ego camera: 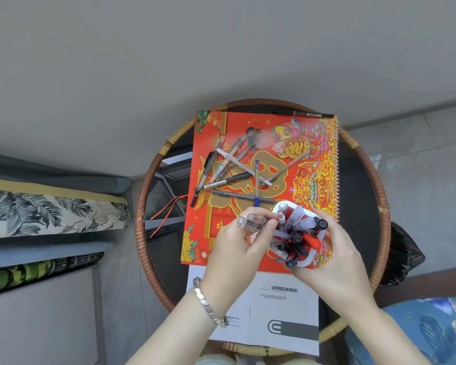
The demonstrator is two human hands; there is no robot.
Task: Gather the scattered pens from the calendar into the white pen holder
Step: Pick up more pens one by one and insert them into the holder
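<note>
The scene is being viewed by one head-worn wide-angle camera, aimed steeply downward from close above. The round table [153, 164] is being framed centrally, with the hands [237, 248] entering from the bottom edge.

Person, head-cam view: two bare forearms, no sleeves visible. Left hand [234, 246]: wrist w/ silver metal link bracelet [211, 304], chunky segmented links, glossy finish. Right hand [337, 259]: no jewellery seen on wrist or fingers. Nails short, unpainted as far as visible.
</note>
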